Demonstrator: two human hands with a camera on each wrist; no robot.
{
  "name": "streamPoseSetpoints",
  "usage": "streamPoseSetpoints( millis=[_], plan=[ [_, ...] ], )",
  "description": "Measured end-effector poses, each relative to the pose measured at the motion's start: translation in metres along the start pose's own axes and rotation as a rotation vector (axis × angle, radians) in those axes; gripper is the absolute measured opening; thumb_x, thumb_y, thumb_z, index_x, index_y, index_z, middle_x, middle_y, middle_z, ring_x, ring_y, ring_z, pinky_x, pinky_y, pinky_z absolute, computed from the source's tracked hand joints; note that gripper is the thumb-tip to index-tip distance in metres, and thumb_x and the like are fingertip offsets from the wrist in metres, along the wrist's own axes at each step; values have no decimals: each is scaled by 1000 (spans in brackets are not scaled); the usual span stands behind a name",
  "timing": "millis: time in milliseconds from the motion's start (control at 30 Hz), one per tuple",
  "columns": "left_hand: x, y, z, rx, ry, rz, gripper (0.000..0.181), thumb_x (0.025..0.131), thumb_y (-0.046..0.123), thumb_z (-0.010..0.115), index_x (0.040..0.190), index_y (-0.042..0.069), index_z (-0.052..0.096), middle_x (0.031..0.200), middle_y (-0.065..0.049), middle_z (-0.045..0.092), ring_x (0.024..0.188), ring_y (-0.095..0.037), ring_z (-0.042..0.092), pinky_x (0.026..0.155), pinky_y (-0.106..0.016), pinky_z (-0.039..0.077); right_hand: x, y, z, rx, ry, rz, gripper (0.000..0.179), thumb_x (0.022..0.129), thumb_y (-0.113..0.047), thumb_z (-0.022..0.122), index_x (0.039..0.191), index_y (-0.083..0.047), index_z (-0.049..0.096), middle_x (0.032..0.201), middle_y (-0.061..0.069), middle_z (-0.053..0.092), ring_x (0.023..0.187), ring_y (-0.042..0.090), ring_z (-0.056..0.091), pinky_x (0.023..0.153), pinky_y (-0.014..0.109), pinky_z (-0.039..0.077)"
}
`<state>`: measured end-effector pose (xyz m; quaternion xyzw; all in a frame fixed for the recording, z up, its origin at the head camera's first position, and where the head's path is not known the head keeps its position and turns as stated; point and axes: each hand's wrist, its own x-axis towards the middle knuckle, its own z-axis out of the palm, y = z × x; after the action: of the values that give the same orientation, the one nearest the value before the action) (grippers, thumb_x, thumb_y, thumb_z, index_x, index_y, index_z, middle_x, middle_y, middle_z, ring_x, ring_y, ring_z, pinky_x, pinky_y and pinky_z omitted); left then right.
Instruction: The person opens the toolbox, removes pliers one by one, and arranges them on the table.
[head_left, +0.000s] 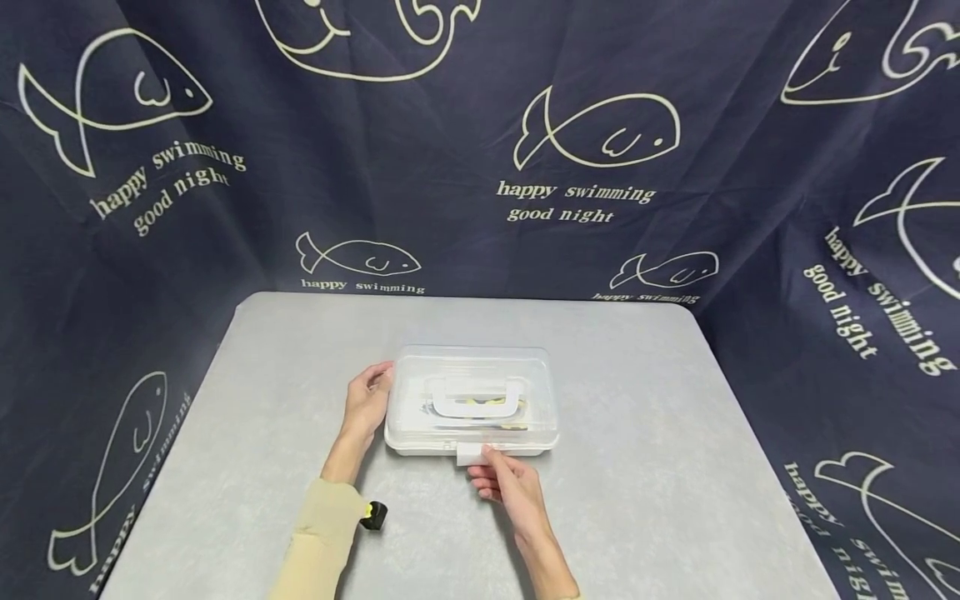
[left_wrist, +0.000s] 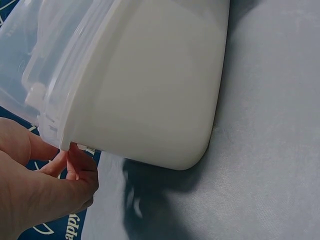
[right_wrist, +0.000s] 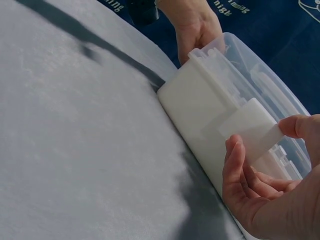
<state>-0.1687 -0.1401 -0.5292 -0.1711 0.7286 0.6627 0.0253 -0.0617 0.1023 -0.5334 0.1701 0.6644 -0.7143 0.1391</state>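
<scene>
A plastic storage box (head_left: 472, 442) with a clear lid (head_left: 472, 358) and a white base (left_wrist: 150, 90) sits on the table. A white handle (head_left: 476, 408) lies on the lid, and yellow and dark contents show blurred through it. My left hand (head_left: 367, 400) grips the rim at the box's left side, its fingers (left_wrist: 82, 165) bent under the edge. At the front, my right hand (head_left: 513, 492) pinches the white latch (right_wrist: 255, 127) by its side edge. The latch tilts outward from the box front, with the thumb (right_wrist: 295, 125) at its edge.
The grey table (head_left: 645, 467) extends around the box on every side. A dark blue curtain (head_left: 465, 167) with fish drawings hangs behind and beside it. A small black device (head_left: 373, 515) is fixed at the left sleeve (head_left: 322, 525).
</scene>
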Motion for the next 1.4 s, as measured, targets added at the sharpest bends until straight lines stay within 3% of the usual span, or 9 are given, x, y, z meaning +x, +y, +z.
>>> streamPoseSetpoints(
  millis=[500, 733, 1400],
  plan=[
    [-1, 0, 0, 13, 7, 2, 38, 111, 19, 45, 143, 1, 55, 137, -17, 55, 124, -28, 51, 106, -41, 43, 1, 4, -1, -32, -35, -13, 49, 103, -40, 62, 113, 6, 71, 96, 13, 76, 76, 12, 70, 69, 23, 58],
    [-1, 0, 0, 8, 12, 3, 38, 111, 19, 45, 143, 1, 55, 137, -17, 55, 124, -28, 51, 105, -41, 43, 2, 6, -3, 17, -40, -18, 52, 102, -38, 64, 122, 10, 67, 104, 19, 76, 84, 17, 74, 75, 26, 60],
    [0, -1, 0, 7, 12, 8, 36, 110, 17, 46, 141, 1, 57, 135, -16, 55, 121, -27, 51, 101, -39, 43, 3, 7, -6, 25, -14, 17, 59, 97, -44, 71, 115, 12, 69, 91, 14, 77, 75, 15, 75, 68, 25, 60]
  ],
)
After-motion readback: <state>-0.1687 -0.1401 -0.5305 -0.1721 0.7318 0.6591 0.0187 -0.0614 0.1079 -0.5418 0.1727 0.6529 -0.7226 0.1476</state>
